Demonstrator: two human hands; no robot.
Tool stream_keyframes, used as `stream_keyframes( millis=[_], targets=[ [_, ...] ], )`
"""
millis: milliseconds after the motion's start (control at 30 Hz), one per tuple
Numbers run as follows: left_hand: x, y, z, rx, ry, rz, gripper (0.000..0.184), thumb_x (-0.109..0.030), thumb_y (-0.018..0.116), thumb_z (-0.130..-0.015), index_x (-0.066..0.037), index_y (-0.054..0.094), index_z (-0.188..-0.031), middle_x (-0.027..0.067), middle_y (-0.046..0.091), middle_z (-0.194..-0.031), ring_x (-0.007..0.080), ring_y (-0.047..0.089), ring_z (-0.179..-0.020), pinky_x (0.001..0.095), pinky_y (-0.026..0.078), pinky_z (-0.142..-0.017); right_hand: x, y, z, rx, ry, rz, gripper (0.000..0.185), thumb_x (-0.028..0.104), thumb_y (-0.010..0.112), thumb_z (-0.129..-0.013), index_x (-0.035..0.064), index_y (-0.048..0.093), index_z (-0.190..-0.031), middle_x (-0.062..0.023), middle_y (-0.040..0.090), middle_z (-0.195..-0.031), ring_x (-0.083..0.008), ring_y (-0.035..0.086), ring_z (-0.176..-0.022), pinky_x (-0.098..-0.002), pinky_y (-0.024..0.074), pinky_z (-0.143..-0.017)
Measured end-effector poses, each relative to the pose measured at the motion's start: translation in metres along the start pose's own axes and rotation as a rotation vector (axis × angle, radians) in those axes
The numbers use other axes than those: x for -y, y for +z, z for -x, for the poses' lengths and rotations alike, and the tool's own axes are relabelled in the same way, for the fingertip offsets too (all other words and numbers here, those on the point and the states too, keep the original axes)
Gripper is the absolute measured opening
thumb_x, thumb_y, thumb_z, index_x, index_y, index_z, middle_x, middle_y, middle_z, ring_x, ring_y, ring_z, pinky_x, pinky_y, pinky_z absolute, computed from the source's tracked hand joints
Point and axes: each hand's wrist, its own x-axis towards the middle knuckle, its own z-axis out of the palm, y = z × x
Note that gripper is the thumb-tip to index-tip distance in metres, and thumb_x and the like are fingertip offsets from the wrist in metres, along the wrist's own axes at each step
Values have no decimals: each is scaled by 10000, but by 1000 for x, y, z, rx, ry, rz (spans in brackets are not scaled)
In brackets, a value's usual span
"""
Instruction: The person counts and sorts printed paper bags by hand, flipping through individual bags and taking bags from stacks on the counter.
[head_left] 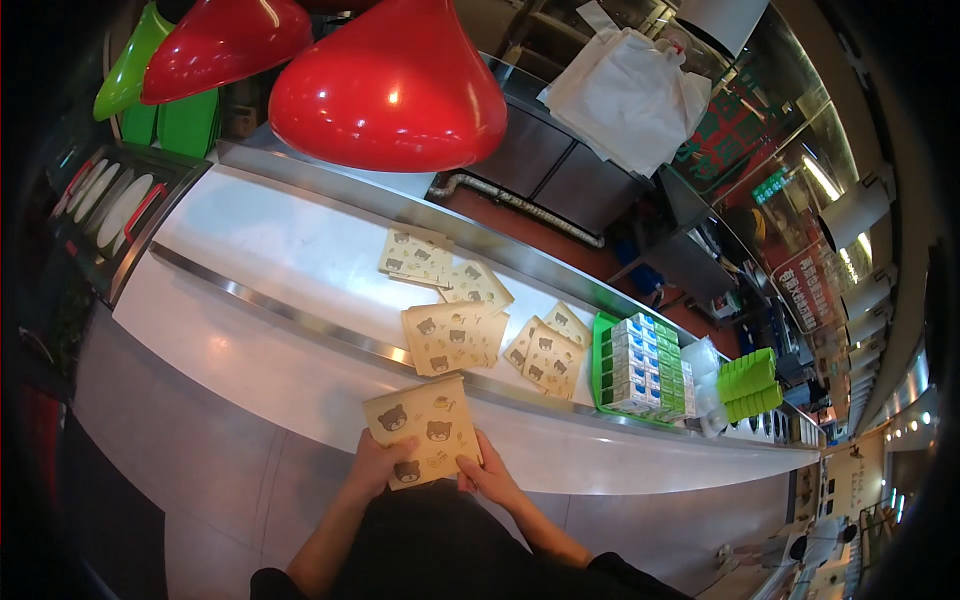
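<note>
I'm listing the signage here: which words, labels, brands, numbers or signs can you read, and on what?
None reads clearly enough to quote.
Red sign: characters too blurred.
Green sign: too small.
Dark panel: red and green marks, blurred.
Stacked boxes: print too small.
Held bear-print paper: any lettering too small.

We have open room over the left stretch of the white countertop (250, 235) — between the white plates (122, 212) and the bear-print paper bags (455, 340). Those lie flat in two groups (a slim gap parts them), so we could pass above. To the right, milk cartons (640, 370) stacked on the green tray (602, 372) block us; beyond, a red pendant lamp (390, 100) hangs low.
</note>
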Motion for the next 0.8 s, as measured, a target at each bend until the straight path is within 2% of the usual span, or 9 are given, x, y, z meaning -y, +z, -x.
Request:
stream_keyframes(
  millis=[133,267,333,433,500,567,600,700,800],
  targets=[
    [3,3,1,-33,-9,34,288,4,637,-791,47,585,-1071,113,658,-974,171,648,-828,301,546,-708,-18,1,-7,68,-95,-245,396,215,460,-981,61,351,-1328,-22,529,-710,-83,472,-476,-202,382,-462],
    [-3,0,-1,-125,20,77,329,25,630,-782,47,553,-1101,118,647,-992,200,655,-836,322,558,-713,-11,-20,-9,83,5,-17,440,329,429,-989,73,349,-1338,-39,543,-783,-82,470,-506,-207,404,-512],
    [-8,1,1,-138,18,108,357,38,629,-775,50,530,-1118,125,640,-1004,224,660,-850,340,568,-717,-14,-27,-21,1,-198,-204,492,401,420,-977,93,339,-1353,-77,558,-901,-91,493,-583,-219,425,-563],
    [-14,6,6,-85,35,71,304,15,637,-783,51,580,-1080,115,655,-971,180,652,-827,305,548,-699,-1,-25,-35,-204,-253,-337,536,449,401,-965,86,351,-1355,-98,554,-980,-105,490,-633,-228,431,-582],
    [-10,6,6,3,4,-86,265,-4,652,-785,52,606,-1040,111,667,-931,161,650,-799,293,544,-683,-2,-15,-42,-216,-127,-346,503,346,472,-956,74,339,-1358,-111,543,-1084,-122,546,-720,-254,471,-649],
    [-6,5,6,-16,-14,-108,247,-14,659,-786,48,619,-1021,106,671,-914,152,647,-777,287,541,-669,-11,-2,-46,-96,-345,152,516,218,553,-923,76,314,-1358,-113,545,-1139,-145,590,-832,-273,496,-723],
    [-5,5,6,-41,-26,-127,228,-24,666,-786,43,631,-1002,101,675,-897,143,644,-754,281,537,-654,-7,0,-44,-67,-271,65,560,113,595,-884,65,297,-1356,-118,539,-1173,-172,568,-991,-294,478,-835],
    [-10,1,8,-77,35,-113,218,-37,671,-787,39,640,-990,92,678,-879,136,638,-718,271,530,-629,26,6,-30,-21,-7,-141,528,111,575,-893,55,310,-1346,-120,548,-1162,-176,549,-1033,-302,460,-874],
    [-11,-1,10,-74,11,-195,213,-52,671,-792,43,643,-980,95,679,-868,129,635,-710,267,525,-621,21,17,-36,-151,-18,-290,510,75,548,-898,69,305,-1345,-134,560,-1166,-178,549,-1051,-306,457,-890]
  ],
)
